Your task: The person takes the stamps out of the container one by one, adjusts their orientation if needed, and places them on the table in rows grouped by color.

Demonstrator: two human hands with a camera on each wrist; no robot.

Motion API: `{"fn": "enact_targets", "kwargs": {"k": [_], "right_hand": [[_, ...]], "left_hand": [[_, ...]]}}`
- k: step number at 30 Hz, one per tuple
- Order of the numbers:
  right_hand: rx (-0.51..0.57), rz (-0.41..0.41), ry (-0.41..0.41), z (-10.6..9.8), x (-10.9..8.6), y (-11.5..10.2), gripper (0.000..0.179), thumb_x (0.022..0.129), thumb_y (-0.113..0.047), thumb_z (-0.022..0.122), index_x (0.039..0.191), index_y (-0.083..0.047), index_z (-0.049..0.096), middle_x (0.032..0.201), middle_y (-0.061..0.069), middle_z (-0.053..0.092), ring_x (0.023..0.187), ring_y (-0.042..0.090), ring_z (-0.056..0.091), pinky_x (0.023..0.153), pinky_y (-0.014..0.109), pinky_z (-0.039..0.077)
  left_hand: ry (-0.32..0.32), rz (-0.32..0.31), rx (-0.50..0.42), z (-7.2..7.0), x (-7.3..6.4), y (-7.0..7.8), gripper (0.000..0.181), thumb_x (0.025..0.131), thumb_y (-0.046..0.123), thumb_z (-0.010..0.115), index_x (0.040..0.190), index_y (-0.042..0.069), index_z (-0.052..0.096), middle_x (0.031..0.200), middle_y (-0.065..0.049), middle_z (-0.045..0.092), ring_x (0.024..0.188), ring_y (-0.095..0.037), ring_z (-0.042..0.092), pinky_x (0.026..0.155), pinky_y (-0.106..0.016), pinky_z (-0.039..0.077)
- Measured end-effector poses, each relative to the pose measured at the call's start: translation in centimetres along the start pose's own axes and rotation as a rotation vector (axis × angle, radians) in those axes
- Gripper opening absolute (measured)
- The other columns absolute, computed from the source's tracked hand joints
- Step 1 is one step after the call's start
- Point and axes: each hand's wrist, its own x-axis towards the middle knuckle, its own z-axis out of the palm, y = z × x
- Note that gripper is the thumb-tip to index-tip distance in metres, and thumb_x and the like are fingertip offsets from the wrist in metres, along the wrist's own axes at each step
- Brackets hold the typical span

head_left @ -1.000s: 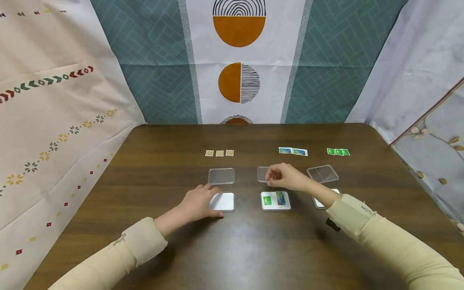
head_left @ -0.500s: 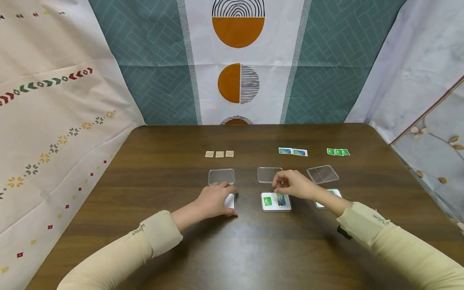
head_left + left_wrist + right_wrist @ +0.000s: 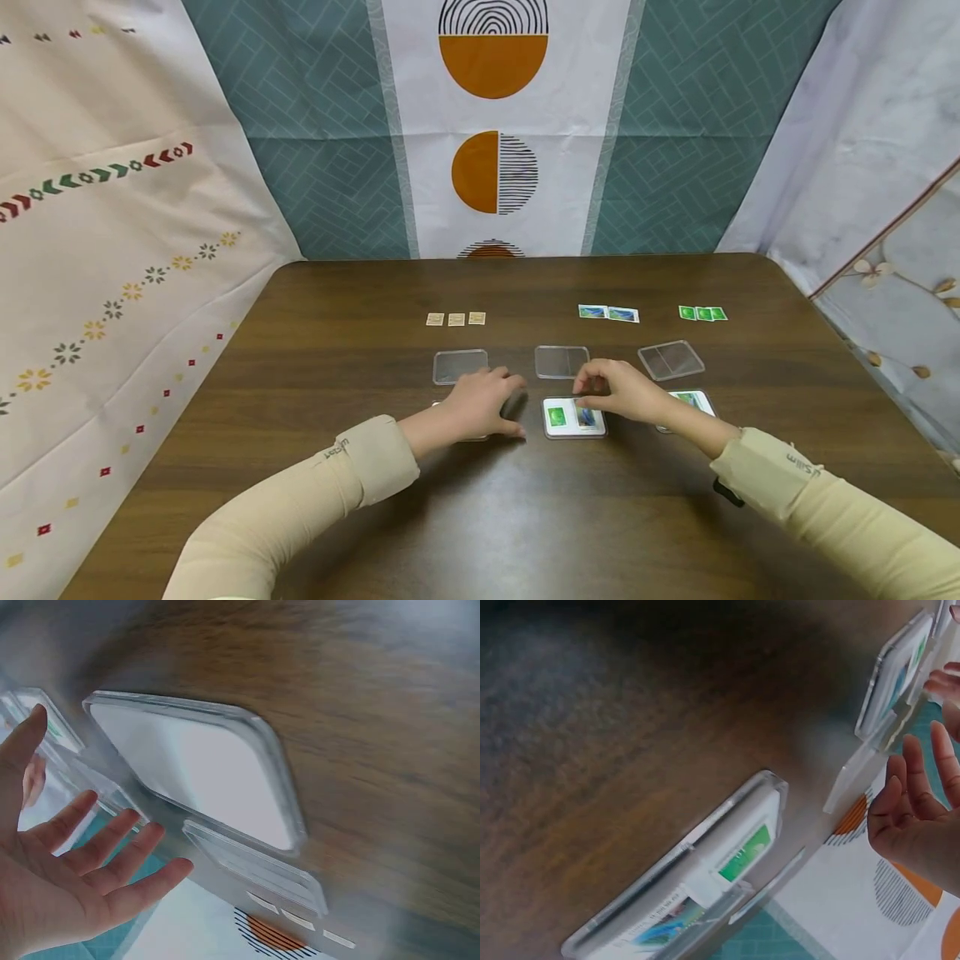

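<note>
My left hand (image 3: 483, 404) is over the right side of the left case, fingers spread and holding nothing. That clear case (image 3: 187, 754) has a blank white insert and is mostly hidden by the hand in the head view. My right hand (image 3: 622, 392) hovers at the upper right of the middle case (image 3: 555, 432), its fingers loosely bent; nothing shows between them. On the middle insert lie a green stamp (image 3: 557, 416) and a blue landscape stamp (image 3: 586, 417). The right case (image 3: 742, 817), partly behind my right forearm, bears a green stamp (image 3: 745, 853) and a blue one (image 3: 667, 922).
Behind the cases lie three clear lids: left (image 3: 461, 367), middle (image 3: 561, 362) and right (image 3: 671, 360). Farther back are three tan stamps (image 3: 456, 319), two blue stamps (image 3: 608, 313) and three green stamps (image 3: 702, 313). A patterned cloth (image 3: 495, 167) hangs beyond the brown table (image 3: 480, 533).
My left hand has moved right across the left case toward the middle one. My right hand has come from the middle lid down and right to the middle case's upper right corner.
</note>
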Motion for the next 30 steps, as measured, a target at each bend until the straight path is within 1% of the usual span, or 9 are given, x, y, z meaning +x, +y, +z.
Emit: {"fn": "enact_targets", "kwargs": {"k": [6, 9, 14, 18, 21, 25, 30], "right_hand": [[0.025, -0.009, -0.009, 0.4, -0.2, 0.3, 0.015, 0.080, -0.013, 0.074, 0.090, -0.006, 0.064, 0.089, 0.005, 0.066, 0.073, 0.016, 0.050, 0.066, 0.028, 0.044], [0.022, -0.006, -0.008, 0.5, -0.2, 0.3, 0.016, 0.079, -0.014, 0.074, 0.090, -0.006, 0.065, 0.090, 0.006, 0.066, 0.073, 0.017, 0.050, 0.068, 0.029, 0.044], [0.027, -0.010, -0.001, 0.6, -0.1, 0.3, 0.016, 0.078, -0.012, 0.075, 0.089, -0.005, 0.065, 0.089, 0.006, 0.066, 0.074, 0.015, 0.051, 0.068, 0.028, 0.045], [0.024, -0.020, -0.006, 0.9, 0.0, 0.3, 0.016, 0.078, -0.011, 0.075, 0.089, -0.004, 0.066, 0.089, 0.007, 0.066, 0.075, 0.015, 0.051, 0.068, 0.027, 0.045], [0.007, -0.010, -0.010, 1.0, 0.1, 0.3, 0.015, 0.078, -0.011, 0.075, 0.089, -0.005, 0.066, 0.088, 0.006, 0.066, 0.075, 0.015, 0.052, 0.068, 0.027, 0.045], [-0.012, 0.001, -0.012, 1.2, 0.4, 0.2, 0.015, 0.077, -0.010, 0.075, 0.088, -0.005, 0.066, 0.085, 0.005, 0.065, 0.074, 0.014, 0.051, 0.067, 0.026, 0.043], [-0.023, -0.022, -0.019, 1.3, 0.9, 0.2, 0.015, 0.077, -0.011, 0.076, 0.087, -0.004, 0.067, 0.084, 0.005, 0.066, 0.075, 0.015, 0.051, 0.068, 0.027, 0.044]], "left_hand": [[0.002, 0.002, 0.008, 0.3, 1.2, 1.0, 0.070, 0.072, 0.055, 0.074, 0.127, 0.016, 0.056, 0.116, -0.004, 0.062, 0.100, -0.025, 0.060, 0.078, -0.042, 0.051], [0.012, -0.006, 0.018, 0.6, 1.7, 1.4, 0.069, 0.071, 0.058, 0.073, 0.125, 0.018, 0.058, 0.114, -0.004, 0.062, 0.098, -0.025, 0.060, 0.076, -0.040, 0.051], [0.012, -0.019, 0.006, 1.2, 2.3, 2.0, 0.070, 0.069, 0.061, 0.072, 0.124, 0.018, 0.059, 0.115, -0.003, 0.063, 0.097, -0.024, 0.060, 0.076, -0.040, 0.052], [0.003, -0.023, 0.012, 1.5, 2.5, 2.3, 0.075, 0.068, 0.064, 0.071, 0.126, 0.019, 0.058, 0.119, -0.002, 0.062, 0.099, -0.024, 0.060, 0.076, -0.040, 0.052], [-0.007, -0.024, 0.025, 1.6, 2.6, 2.4, 0.078, 0.066, 0.065, 0.071, 0.128, 0.019, 0.057, 0.121, -0.002, 0.061, 0.102, -0.024, 0.060, 0.077, -0.040, 0.052], [-0.013, -0.027, 0.042, 1.6, 2.6, 2.5, 0.075, 0.067, 0.064, 0.073, 0.126, 0.020, 0.058, 0.121, -0.003, 0.060, 0.102, -0.024, 0.059, 0.077, -0.040, 0.052], [-0.013, -0.027, 0.045, 1.7, 2.5, 2.6, 0.071, 0.067, 0.063, 0.073, 0.122, 0.019, 0.060, 0.121, -0.003, 0.059, 0.102, -0.024, 0.058, 0.076, -0.041, 0.053]]}}
